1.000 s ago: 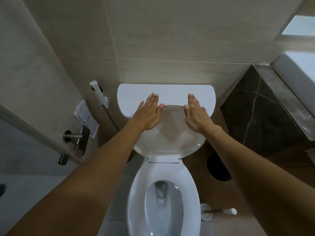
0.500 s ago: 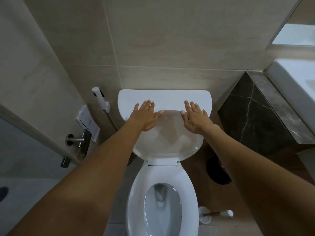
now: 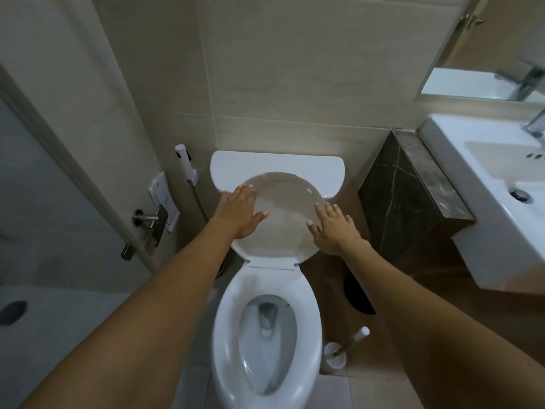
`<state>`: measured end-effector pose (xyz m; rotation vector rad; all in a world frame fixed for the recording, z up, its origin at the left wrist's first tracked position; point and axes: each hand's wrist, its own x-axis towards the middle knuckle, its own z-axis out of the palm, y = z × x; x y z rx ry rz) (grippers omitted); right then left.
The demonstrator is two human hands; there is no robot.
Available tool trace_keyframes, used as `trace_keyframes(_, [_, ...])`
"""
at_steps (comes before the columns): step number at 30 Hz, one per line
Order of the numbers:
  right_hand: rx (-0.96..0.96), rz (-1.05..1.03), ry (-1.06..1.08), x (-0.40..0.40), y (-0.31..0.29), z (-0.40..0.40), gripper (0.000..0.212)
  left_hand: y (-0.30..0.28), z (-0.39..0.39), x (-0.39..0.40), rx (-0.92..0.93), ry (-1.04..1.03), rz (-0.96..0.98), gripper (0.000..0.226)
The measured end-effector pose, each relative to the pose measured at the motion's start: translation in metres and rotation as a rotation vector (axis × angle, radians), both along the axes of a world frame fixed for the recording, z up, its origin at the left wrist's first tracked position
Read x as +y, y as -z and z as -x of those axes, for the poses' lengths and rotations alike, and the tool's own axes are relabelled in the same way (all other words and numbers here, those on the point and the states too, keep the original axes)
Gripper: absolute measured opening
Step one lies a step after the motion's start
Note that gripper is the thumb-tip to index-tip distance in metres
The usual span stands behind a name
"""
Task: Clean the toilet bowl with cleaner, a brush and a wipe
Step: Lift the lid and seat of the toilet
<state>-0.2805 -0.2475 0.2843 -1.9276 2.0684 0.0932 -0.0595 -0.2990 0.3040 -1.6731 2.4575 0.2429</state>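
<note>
Both hands lie flat with fingers spread on the raised lid (image 3: 283,214), left hand (image 3: 240,214) at its left edge, right hand (image 3: 333,231) at its right, probably steadying it against the tank (image 3: 277,166). Bowl (image 3: 265,340) holds water; brush (image 3: 351,343) stands in its holder by the bowl's right side.

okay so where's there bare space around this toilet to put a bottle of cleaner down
Bare floor tile lies left of the toilet bowl, toward the floor drain. The cistern top is bare behind the raised lid. The right side is crowded: the toilet brush and a dark bin sit between bowl and sink.
</note>
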Motion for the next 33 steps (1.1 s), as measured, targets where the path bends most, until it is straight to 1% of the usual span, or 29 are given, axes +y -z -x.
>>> trace_keyframes(5, [-0.011,0.008,-0.047,0.058,0.017,-0.014,0.063,0.015,-0.006,0.066,0.028,-0.043,-0.028,0.068])
trace_keyframes(13, [-0.030,-0.110,-0.057,0.136,0.091,-0.031,0.060,0.093,-0.023,0.151,0.031,-0.067,-0.138,0.070])
trace_keyframes(17, [-0.047,-0.137,-0.055,0.172,0.144,-0.041,0.060,0.151,-0.033,0.184,-0.020,-0.055,-0.188,0.070])
trace_keyframes(20, [-0.055,-0.163,-0.033,0.201,0.189,-0.048,0.060,0.200,-0.040,0.212,-0.021,-0.061,-0.271,0.069])
trace_keyframes(24, [-0.010,-0.238,-0.022,0.237,0.248,-0.056,0.060,0.260,-0.049,0.250,-0.047,-0.037,-0.340,0.069])
trace_keyframes(28, [-0.026,-0.318,-0.019,0.265,0.301,-0.066,0.060,0.321,-0.054,0.281,-0.085,-0.006,-0.408,0.070])
trace_keyframes(33, [-0.048,-0.342,-0.057,0.293,0.361,-0.081,0.057,0.385,-0.058,0.309,-0.020,0.016,-0.462,0.075])
